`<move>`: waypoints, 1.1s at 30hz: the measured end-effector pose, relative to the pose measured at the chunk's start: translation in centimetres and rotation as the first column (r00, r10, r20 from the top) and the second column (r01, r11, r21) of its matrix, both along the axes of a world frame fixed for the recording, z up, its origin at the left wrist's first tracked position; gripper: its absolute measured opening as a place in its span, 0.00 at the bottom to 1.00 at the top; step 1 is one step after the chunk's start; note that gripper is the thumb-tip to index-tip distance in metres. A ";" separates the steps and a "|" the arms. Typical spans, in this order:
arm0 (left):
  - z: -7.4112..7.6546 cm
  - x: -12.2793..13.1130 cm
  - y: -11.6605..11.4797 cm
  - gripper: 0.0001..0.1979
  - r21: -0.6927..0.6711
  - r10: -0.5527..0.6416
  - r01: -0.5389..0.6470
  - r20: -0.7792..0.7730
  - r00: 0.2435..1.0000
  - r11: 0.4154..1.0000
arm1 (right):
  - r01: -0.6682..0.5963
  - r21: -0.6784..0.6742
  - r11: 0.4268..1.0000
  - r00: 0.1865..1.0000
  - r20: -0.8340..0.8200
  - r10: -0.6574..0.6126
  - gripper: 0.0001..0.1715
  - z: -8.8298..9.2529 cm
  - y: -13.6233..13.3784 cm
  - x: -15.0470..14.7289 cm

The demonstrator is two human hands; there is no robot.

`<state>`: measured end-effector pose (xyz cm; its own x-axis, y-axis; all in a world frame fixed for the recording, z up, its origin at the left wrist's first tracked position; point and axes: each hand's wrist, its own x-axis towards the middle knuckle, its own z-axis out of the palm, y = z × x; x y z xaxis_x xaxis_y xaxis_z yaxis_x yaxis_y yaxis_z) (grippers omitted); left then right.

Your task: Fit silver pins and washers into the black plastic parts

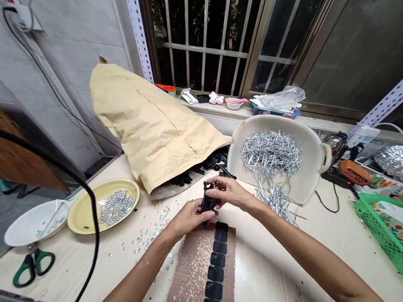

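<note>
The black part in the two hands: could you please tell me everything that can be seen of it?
The black part is small, dark and matt, plastic by its look, oblong and held upright. The left hand grips its lower end; the right hand pinches its top. It is over the far end of a row of black pieces on a brown board. Finer detail is hidden.

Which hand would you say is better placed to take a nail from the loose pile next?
Probably the right hand: it holds the top of the black part, close beside the spilled nails. The left hand grips that part from below, on the side away from them.
</note>
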<state>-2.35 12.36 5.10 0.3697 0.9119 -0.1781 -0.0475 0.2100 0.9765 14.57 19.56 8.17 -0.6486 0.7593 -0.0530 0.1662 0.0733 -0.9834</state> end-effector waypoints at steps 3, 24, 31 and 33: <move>-0.2 -1.1 -0.4 0.18 -0.174 -0.003 0.034 0.172 0.985 0.984 | -0.059 0.185 0.981 0.994 0.105 0.040 0.29 0.0 0.8 0.2; -3.3 -1.5 -0.2 0.19 -0.360 0.516 -0.425 0.210 0.830 0.830 | -0.514 0.668 0.538 0.576 0.734 -0.361 0.11 -5.7 4.3 -2.3; -3.9 -0.2 0.2 0.21 -0.311 0.541 -0.449 0.350 0.765 0.837 | -0.152 0.687 0.711 0.813 0.496 -0.305 0.13 -4.3 -0.4 -3.7; -4.1 0.1 0.2 0.20 -0.336 0.525 -0.417 0.365 0.768 0.844 | -0.140 0.644 0.752 0.881 0.428 -0.203 0.12 -4.1 -1.7 -3.7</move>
